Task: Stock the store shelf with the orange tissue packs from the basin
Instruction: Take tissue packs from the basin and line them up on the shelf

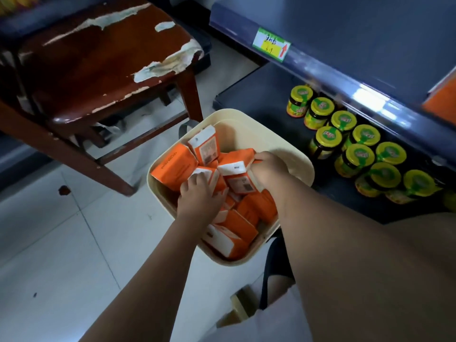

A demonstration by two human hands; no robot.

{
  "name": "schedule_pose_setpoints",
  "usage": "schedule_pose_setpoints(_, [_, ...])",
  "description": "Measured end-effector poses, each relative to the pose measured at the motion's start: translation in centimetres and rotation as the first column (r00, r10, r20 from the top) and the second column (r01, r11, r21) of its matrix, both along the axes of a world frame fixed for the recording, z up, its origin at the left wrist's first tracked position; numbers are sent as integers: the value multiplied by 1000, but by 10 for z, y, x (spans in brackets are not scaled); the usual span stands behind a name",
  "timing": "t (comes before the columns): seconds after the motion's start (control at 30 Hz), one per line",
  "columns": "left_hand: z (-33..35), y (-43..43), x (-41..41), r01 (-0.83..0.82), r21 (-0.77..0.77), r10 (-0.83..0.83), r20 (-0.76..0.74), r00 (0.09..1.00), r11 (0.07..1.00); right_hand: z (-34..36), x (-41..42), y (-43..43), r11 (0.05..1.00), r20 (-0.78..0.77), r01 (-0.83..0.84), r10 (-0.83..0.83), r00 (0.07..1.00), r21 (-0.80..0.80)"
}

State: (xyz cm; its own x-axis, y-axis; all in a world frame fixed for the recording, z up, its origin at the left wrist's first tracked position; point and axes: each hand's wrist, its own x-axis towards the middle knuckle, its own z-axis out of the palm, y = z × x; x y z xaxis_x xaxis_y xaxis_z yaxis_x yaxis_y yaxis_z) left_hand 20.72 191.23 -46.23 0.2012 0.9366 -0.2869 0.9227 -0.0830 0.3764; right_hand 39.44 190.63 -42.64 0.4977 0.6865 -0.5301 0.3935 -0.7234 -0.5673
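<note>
Orange tissue packs [172,169], print unreadable, fill the basin [291,154]; each hand's grip, left [199,191] and right [269,169], holds one.

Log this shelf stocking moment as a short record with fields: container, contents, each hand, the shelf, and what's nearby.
container: cream basin on the floor
contents: many orange tissue packs, jumbled
left hand: down among the packs, fingers spread on one
right hand: gripping a pack at the far side
shelf: blue, price tag on its edge
lower shelf: jars with yellow-green lids
nearby: worn wooden chair, left of the basin
</note>
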Motion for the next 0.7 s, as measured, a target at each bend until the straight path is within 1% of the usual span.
schedule_pose_setpoints(0.07, [-8,8,1,-23,-28,21,-49,999,999,-33,6,18,990,-100,123,-129,987,-65])
schedule_pose_setpoints(0.1, [-11,11,1,-23,-35,21,-71,997,999,-69,15,31,978,-122,172,-186,975,-114])
schedule_pose_setpoints(0.17, [-17,17,4,-27,-27,24,-110,994,999,-142,29,54,959,-157,197,-230,960,-202])
schedule_pose_setpoints(0.2, [-20,20,6,-27,-18,24,-130,991,999,-160,33,60,958,-193,198,-239,952,-208])
schedule_pose_setpoints(0.23, [-22,22,7,-21,-6,20,-150,988,1000,-158,29,62,957,-211,202,-245,946,-207])
schedule_pose_setpoints(0.27, [-23,24,8,-17,4,17,-166,986,1000,-138,20,59,950,-235,236,-282,930,-205])
schedule_pose_setpoints(0.33, [-24,29,8,-33,11,34,-169,985,999,-70,-8,46,931,-251,328,-360,899,-163])
schedule_pose_setpoints(0.4, [-25,35,9,-71,22,74,-147,986,997,-32,-25,45,946,-245,289,-318,916,-145])
schedule_pose_setpoints(0.43, [-26,37,10,-81,34,85,-132,988,996,-22,-30,46,953,-242,252,-287,927,-165])
schedule_pose_setpoints(0.5, [-27,40,11,-84,34,87,-96,992,996,-12,-37,47,960,-231,222,-258,938,-170])
schedule_pose_setpoints(0.57, [-24,40,10,-74,6,74,-68,995,997,-14,-37,50,954,-201,253,-283,938,-164])
schedule_pose_setpoints(0.63, [-20,39,8,-65,9,65,-48,997,998,-14,-32,52,940,-241,294,-330,913,-175])
schedule_pose_setpoints(0.67, [-17,39,7,-73,14,73,-18,997,997,-13,-29,53,930,-281,322,-362,889,-180])
schedule_pose_setpoints(0.7, [-14,38,6,-107,26,106,48,993,994,-12,-25,53,921,-310,345,-387,869,-184])
